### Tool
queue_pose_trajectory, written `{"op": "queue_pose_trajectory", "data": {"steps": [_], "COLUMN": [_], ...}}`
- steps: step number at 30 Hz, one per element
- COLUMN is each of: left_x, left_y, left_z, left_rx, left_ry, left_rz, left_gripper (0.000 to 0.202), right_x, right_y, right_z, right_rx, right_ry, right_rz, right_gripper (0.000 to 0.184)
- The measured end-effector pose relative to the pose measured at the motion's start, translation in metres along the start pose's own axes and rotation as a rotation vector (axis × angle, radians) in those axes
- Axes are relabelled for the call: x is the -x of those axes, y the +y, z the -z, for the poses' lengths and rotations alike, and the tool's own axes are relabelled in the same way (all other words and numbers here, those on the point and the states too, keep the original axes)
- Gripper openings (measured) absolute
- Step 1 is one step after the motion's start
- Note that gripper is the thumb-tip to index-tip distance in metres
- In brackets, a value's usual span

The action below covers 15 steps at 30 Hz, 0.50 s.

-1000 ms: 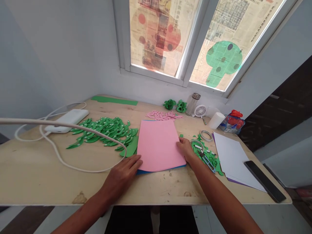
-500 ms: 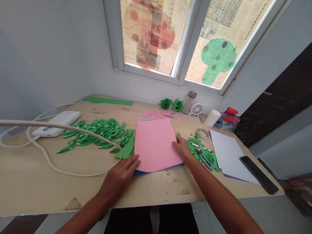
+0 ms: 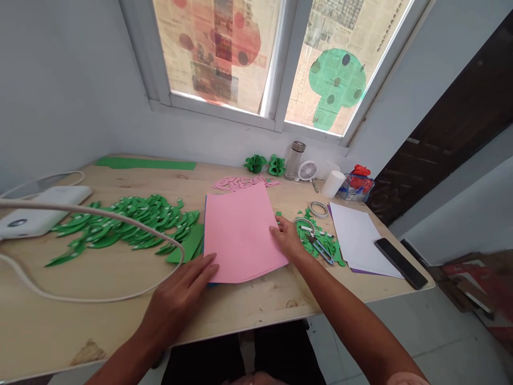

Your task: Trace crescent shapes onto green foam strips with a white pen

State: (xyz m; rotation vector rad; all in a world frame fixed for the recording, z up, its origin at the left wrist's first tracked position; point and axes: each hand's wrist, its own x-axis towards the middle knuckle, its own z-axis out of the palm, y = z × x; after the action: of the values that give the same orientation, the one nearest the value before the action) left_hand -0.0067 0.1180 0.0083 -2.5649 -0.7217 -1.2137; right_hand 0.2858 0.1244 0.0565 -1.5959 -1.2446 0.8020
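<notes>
My right hand (image 3: 287, 239) pinches rectangular pink paper sheets (image 3: 241, 235) on the pale wooden worktop (image 3: 240, 300) by the right edge; my left hand (image 3: 177, 298) lies open at their near-left corner; light pressure should avoid creases.

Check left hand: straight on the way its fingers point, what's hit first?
The left hand would meet the pink paper first; its fingers are at the near-left corner. Whether they'd slide over or push it is unclear.
</notes>
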Motion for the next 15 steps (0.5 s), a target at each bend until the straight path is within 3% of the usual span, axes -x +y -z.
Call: {"op": "queue_pose_trajectory", "data": {"steps": [7, 13, 15], "left_x": [-0.027, -0.053, -0.057], "left_y": [0.024, 0.047, 0.052], "left_z": [0.01, -0.004, -0.008], "left_rx": [-0.005, 0.103, 0.123], "left_ry": [-0.012, 0.025, -0.017], "left_rz": [-0.03, 0.018, 0.058], "left_gripper": [0.028, 0.031, 0.033], "right_x": [0.021, 0.026, 0.027], "right_y": [-0.023, -0.035, -0.042], "right_z": [0.037, 0.085, 0.108], "right_rx": [-0.023, -0.027, 0.014], "right_ry": [0.086, 0.209, 0.328], "right_rz": [0.168, 0.23, 0.268], "right_gripper": [0.041, 0.047, 0.047]}}
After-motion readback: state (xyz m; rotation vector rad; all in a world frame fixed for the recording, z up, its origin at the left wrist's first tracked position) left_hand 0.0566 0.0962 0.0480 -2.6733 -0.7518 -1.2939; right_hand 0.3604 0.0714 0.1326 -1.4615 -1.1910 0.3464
